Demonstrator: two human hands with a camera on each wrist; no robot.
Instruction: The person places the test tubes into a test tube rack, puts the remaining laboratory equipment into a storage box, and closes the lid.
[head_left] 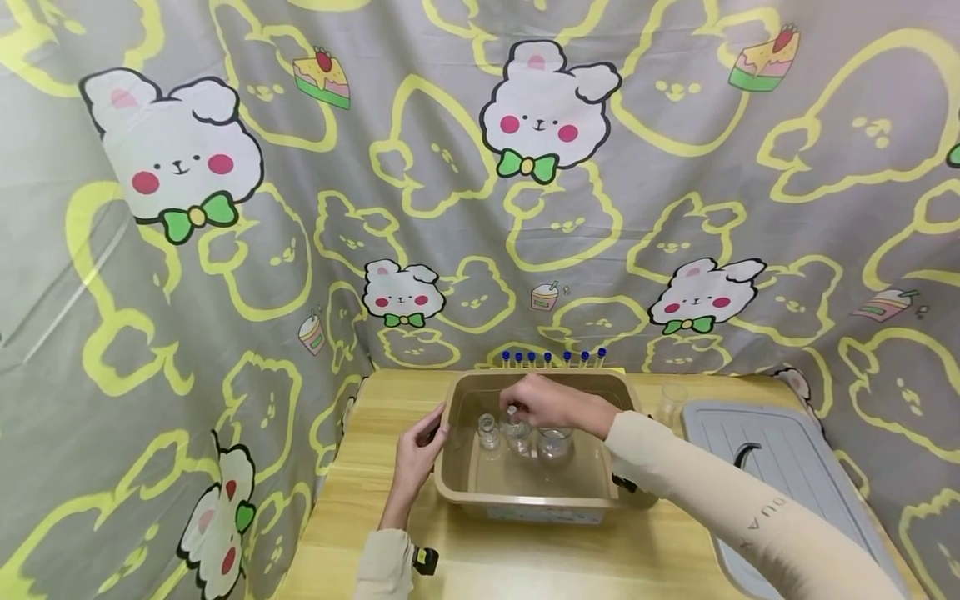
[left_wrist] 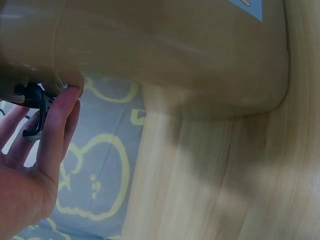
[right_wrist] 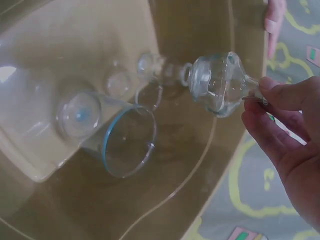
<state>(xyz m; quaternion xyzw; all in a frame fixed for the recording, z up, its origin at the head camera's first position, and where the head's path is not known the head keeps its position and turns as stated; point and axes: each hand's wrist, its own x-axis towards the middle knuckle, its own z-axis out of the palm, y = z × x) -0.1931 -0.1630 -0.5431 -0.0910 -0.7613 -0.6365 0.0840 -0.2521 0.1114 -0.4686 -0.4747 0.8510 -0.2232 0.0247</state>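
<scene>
My right hand (head_left: 543, 402) pinches the narrow neck of a clear glass vessel (right_wrist: 215, 85) between thumb and fingers. The vessel has a rounded, faceted-looking body and is inside a brown plastic bin (head_left: 525, 502). To its left in the head view is a small glass bottle (head_left: 488, 433); to its right, a wider glass beaker (head_left: 555, 444). My left hand (head_left: 418, 450) touches the outside of the bin's left rim, its fingers (left_wrist: 57, 112) extended beside a black latch (left_wrist: 36, 107).
Behind the bin stand several blue-capped tubes (head_left: 547, 358) in a row. A grey ribbed lid (head_left: 787, 467) with a black handle lies on the wooden table (head_left: 375, 417) at right, near a clear glass (head_left: 673, 402). Patterned curtains (head_left: 450, 233) hang close behind and at both sides.
</scene>
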